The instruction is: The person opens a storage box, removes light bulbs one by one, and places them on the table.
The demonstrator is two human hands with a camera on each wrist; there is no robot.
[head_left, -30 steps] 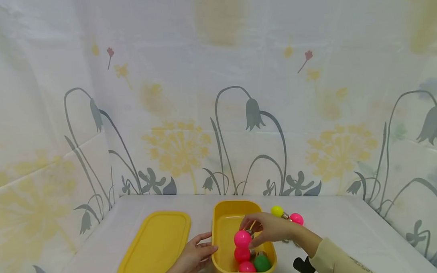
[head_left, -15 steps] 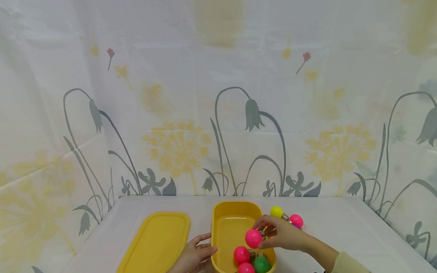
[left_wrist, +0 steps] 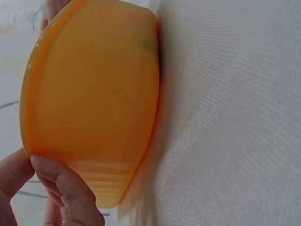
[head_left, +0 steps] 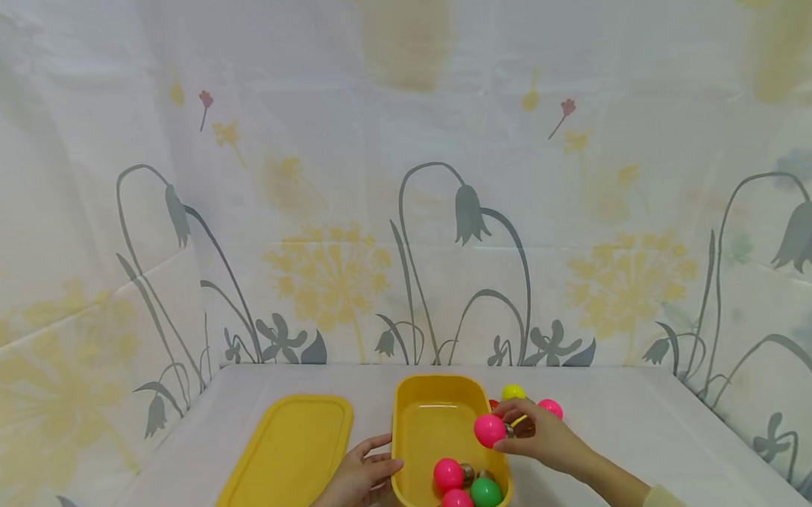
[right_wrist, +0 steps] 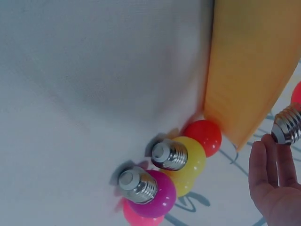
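Note:
A yellow plastic box (head_left: 428, 424) stands open at the front middle. My left hand (head_left: 360, 475) pinches its left rim, thumb over the edge and fingers outside; the left wrist view shows this grip (left_wrist: 61, 188) too. Over the right rim, my right hand (head_left: 547, 439) holds a pink light bulb (head_left: 489, 431) with its metal base towards the palm. In the right wrist view that bulb's screw base (right_wrist: 288, 126) touches the fingertips. Down in the box's near end lie a pink bulb (head_left: 448, 476), another pink bulb (head_left: 457, 499) and a green bulb (head_left: 485, 494).
A yellow lid (head_left: 288, 459) lies flat left of the box. On the white cloth beyond my right hand are more bulbs: red (right_wrist: 203, 136), yellow (right_wrist: 190, 155), purple (right_wrist: 157, 195) and pink (right_wrist: 141, 215). A flower-patterned cloth (head_left: 336, 174) hangs behind the table.
My right hand has carried the pink bulb up and rightward, from above the other bulbs in the box to the right rim. The left hand keeps its place on the box.

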